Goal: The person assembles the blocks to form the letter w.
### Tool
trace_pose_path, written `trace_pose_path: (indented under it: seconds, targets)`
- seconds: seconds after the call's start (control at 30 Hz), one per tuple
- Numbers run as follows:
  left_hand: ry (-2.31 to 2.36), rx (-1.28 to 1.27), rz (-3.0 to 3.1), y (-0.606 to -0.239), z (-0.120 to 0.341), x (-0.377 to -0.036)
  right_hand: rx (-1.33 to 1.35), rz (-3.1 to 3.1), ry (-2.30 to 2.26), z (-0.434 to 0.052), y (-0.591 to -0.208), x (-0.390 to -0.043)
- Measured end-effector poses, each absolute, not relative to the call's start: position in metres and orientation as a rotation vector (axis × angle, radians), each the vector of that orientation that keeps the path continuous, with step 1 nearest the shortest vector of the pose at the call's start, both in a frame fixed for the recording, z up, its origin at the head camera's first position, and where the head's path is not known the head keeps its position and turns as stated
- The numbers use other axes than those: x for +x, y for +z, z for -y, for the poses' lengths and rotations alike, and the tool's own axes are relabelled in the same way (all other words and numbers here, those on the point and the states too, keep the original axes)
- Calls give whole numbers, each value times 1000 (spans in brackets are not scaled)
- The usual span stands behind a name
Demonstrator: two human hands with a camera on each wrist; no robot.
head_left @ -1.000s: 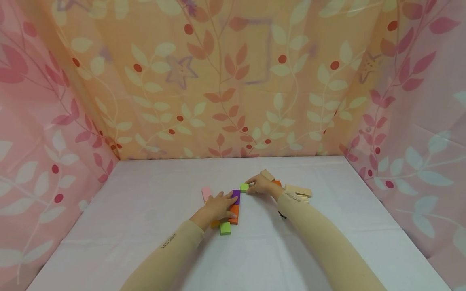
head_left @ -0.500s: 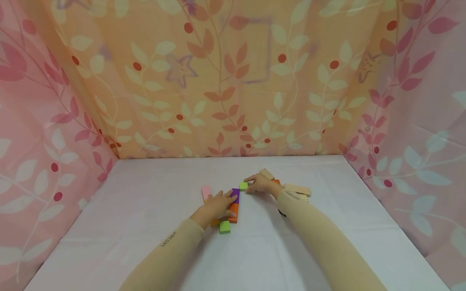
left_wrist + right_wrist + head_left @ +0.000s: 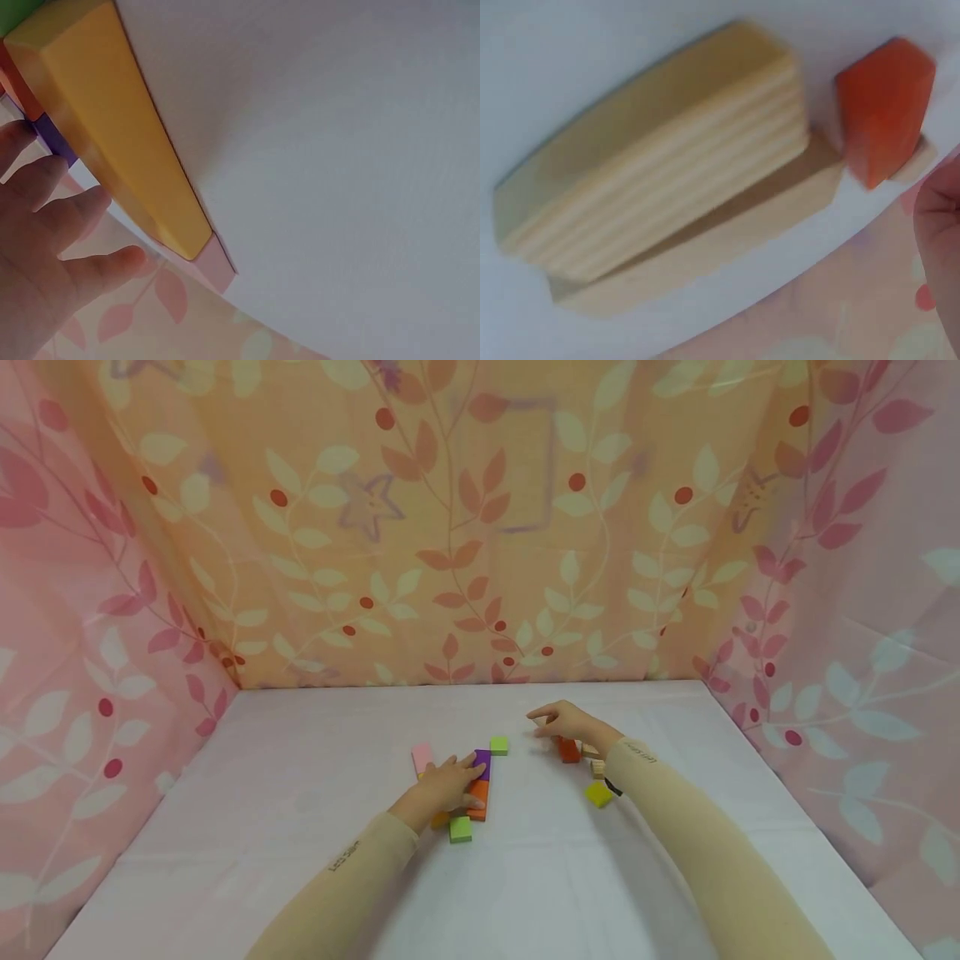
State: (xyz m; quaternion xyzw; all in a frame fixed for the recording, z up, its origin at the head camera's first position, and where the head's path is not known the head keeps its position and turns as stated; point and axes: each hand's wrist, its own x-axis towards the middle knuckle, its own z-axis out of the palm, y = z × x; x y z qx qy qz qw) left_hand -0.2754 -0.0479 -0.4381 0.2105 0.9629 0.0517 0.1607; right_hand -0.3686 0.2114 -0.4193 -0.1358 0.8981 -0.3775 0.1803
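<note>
My left hand [image 3: 456,778] lies flat, fingers straight, on a purple block [image 3: 483,763] that joins an orange block [image 3: 479,794]. In the left wrist view the fingers [image 3: 56,214] lie beside a long yellow block [image 3: 120,135], with a pink block [image 3: 217,266] at its far end. A small green cube [image 3: 498,745] lies free beyond the purple block. My right hand [image 3: 553,722] hovers with relaxed fingers, holding nothing, just above a red-orange block [image 3: 567,750]. The right wrist view shows that red-orange block [image 3: 885,105] next to stacked wooden planks [image 3: 660,157].
A green block [image 3: 461,829] lies near my left wrist and a yellow-green block [image 3: 597,793] beside my right forearm. A pink block [image 3: 422,757] sits left of my left hand. The white table [image 3: 300,827] is walled by leaf-patterned cloth [image 3: 465,543].
My right hand has let go of the small green cube and moved right, over the red-orange block. The yellow-green block now shows beside the right forearm. The left hand has stayed put.
</note>
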Motion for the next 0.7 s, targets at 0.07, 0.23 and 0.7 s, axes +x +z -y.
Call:
trace_pose_path:
  seconds: [0.07,0.23,0.7]
  targets:
    - [165,604,-2749,-437,49,-275,-390,-2579,-1041,-218,-418,-371]
    - [206,617,-2743,-437,50,-273,-398,-2656,-957,-232,-417,-376]
    - [211,616,-2751,-446,51,-279,-378,-2541,-843,-240,-424,-395]
